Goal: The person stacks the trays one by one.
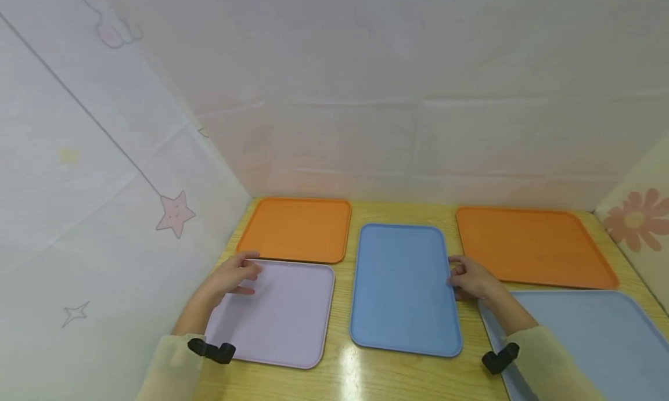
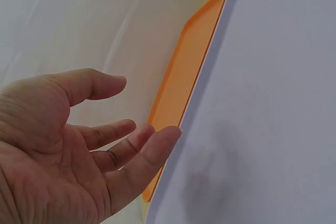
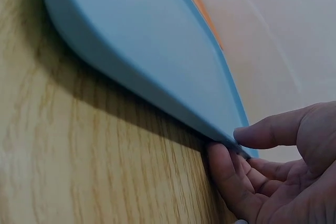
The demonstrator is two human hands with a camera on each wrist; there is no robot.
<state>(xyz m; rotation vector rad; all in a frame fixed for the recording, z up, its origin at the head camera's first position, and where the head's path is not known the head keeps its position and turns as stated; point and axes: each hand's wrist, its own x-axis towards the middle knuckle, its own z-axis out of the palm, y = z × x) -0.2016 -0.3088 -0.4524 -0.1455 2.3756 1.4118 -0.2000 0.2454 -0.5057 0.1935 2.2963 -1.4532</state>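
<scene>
A blue tray [image 1: 405,291] lies lengthwise on the wooden table, in the middle of the head view. At its right edge, my right hand [image 1: 473,278] pinches the rim; the right wrist view has the thumb [image 3: 268,132] on the rim and the fingers curled at its underside. My left hand [image 1: 230,279] hovers over the upper left part of a pale purple tray [image 1: 287,317], its fingers loosely bent around nothing. In the left wrist view the thumb and fingers [image 2: 152,156] are spread apart, with a hand's shadow on the purple tray.
One orange tray [image 1: 300,230] lies behind the purple tray, another orange tray [image 1: 533,247] at the back right. A large pale blue tray [image 1: 590,331] sits in front of that one, partly under the right forearm. Pale printed sheets [image 1: 366,99] enclose the wooden table [image 1: 340,354].
</scene>
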